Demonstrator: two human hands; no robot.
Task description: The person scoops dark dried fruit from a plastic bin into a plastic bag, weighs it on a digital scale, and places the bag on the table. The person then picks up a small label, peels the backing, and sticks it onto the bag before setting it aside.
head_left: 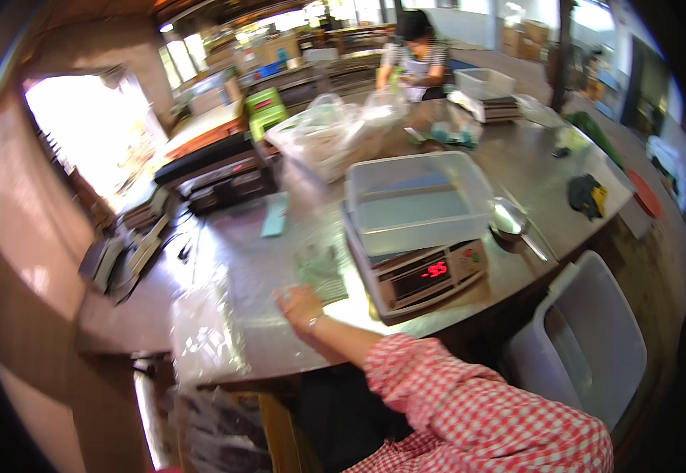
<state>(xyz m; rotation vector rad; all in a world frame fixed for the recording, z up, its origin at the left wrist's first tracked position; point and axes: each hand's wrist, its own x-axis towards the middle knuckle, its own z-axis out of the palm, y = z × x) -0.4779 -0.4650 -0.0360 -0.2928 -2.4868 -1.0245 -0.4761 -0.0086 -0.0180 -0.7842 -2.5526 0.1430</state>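
My right hand [300, 305] reaches across from the lower right in a red-and-white checked sleeve. It lies flat, fingers spread, on the near part of the steel table [233, 236], touching a small stack of clear plastic bags with green print [319, 270]. Just to its right stands a digital scale [430, 276] with a lit red display, and a clear plastic tub [418, 201] rests on top of it. My left hand is out of view.
A metal scoop [510, 221] lies right of the scale. Crumpled clear plastic [201, 331] sits at the table's near left edge. A white bin [587, 339] stands below the table at right. Filled bags [323, 130], another scale and a person [414, 51] occupy the far end.
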